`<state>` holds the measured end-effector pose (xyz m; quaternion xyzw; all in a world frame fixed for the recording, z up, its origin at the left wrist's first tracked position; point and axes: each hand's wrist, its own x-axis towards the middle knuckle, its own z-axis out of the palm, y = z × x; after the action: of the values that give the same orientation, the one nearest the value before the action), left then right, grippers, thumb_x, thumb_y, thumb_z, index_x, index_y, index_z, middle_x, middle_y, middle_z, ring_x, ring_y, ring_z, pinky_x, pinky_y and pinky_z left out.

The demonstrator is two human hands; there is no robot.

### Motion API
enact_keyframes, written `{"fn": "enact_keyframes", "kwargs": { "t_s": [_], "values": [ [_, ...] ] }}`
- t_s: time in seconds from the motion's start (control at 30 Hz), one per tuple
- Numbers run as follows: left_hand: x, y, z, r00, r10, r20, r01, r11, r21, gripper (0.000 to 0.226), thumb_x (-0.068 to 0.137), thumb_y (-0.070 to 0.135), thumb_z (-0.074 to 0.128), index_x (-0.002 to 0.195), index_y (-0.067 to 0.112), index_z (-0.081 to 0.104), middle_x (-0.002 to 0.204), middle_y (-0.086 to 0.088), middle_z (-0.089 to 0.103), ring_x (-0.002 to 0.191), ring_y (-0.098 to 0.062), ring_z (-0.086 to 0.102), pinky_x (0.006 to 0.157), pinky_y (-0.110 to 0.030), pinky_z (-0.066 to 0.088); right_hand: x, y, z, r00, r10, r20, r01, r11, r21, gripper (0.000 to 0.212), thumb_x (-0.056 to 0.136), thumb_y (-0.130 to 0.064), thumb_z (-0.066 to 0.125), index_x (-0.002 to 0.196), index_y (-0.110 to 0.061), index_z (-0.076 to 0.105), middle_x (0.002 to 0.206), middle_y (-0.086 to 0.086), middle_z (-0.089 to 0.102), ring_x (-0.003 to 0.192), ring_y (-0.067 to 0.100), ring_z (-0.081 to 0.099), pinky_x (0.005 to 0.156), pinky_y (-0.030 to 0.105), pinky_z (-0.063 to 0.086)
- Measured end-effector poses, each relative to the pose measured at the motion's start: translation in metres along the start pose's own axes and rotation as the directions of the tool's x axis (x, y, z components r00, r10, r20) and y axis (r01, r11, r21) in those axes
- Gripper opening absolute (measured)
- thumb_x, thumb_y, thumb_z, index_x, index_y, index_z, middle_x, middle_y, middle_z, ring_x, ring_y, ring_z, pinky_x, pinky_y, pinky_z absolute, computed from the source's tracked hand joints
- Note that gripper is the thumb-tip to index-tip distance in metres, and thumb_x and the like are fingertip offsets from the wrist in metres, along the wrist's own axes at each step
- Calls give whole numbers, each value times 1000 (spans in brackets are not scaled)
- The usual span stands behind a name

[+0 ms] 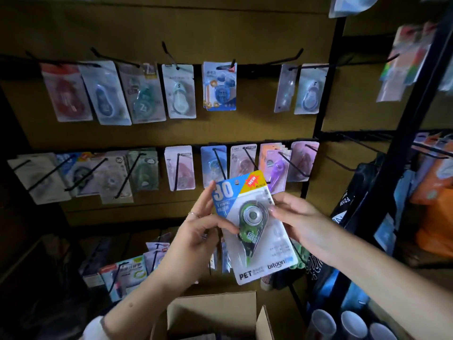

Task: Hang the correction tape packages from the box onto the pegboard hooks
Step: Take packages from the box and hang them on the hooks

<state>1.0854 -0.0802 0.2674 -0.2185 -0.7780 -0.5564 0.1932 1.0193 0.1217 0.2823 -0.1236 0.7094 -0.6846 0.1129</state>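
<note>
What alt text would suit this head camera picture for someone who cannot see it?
Two hands hold up a correction tape package before a pegboard: the left hand pinches its left edge, the right hand its right edge. Rows of hooks carry other packages, and an open cardboard box sits below.

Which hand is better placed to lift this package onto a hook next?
Probably the left hand: its fingers reach up the edge of the correction tape package to near the hang hole at the top. The right hand only pinches the mid right edge.
</note>
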Motion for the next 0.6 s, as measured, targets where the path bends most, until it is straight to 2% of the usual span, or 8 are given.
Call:
{"fn": "enact_keyframes", "kwargs": {
  "t_s": [0.07,0.13,0.2,0.27,0.33,0.43,0.53,0.6],
  "values": [
    [-2,7,-3,991,-66,-120,62,998,-31,55,82,-25,42,79,22,69,146,12,33,132,13,31,92,-8,42,-4,-7,6,998,-60,-19,58,995,-76,8,90,-10,55,93,-15,60,97,7,64,90,15,57,79,24,44],
    [-2,11,-4,964,-139,-225,112,985,-129,34,86,-14,51,90,18,63,132,16,49,120,10,48,87,-11,48,-6,-11,10,994,-101,-36,98,992,-76,9,92,-10,52,94,-15,59,93,2,65,86,11,57,73,20,41],
    [-3,13,-5,940,-260,-222,179,927,-330,21,84,5,58,102,16,56,116,7,64,98,-5,67,78,-22,56,-9,-12,14,993,-114,-32,111,990,-83,10,92,-11,52,93,-16,60,88,-4,65,84,9,57,74,20,41],
    [-4,14,-7,923,-349,-164,251,867,-430,25,81,14,57,105,14,54,97,1,74,82,-13,71,66,-23,56,-10,-11,18,995,-100,-18,98,991,-86,9,92,-13,54,92,-19,61,88,-2,66,88,12,58,84,27,42],
    [-6,16,-7,911,-393,-125,303,843,-443,18,85,12,53,102,6,58,85,-2,75,73,-15,70,61,-23,56,-11,-9,22,996,-82,-22,80,993,-82,12,91,-14,55,88,-22,62,90,1,65,90,16,57,88,32,41],
    [-7,16,-9,880,-464,-99,369,801,-472,14,89,9,50,84,1,61,76,-9,72,68,-19,69,61,-25,58,-14,-9,28,998,-65,1,65,998,-25,23,92,-11,53,78,-24,64,79,-3,65,79,13,58,79,32,42],
    [-7,14,-14,855,-513,-83,399,751,-526,19,87,13,51,73,2,59,72,-11,71,64,-19,69,58,-26,57,-16,-10,31,998,-38,53,35,998,61,10,90,-9,53,91,-11,62,86,7,64,85,21,57,83,40,41],
    [-8,14,-17,858,-511,-48,397,720,-569,22,80,20,53,68,5,63,72,-12,71,64,-19,69,59,-27,58,-17,-12,33,997,-25,77,15,993,118,10,88,-9,54,93,-5,61,88,10,66,84,22,59,86,42,43]
  ]
}}
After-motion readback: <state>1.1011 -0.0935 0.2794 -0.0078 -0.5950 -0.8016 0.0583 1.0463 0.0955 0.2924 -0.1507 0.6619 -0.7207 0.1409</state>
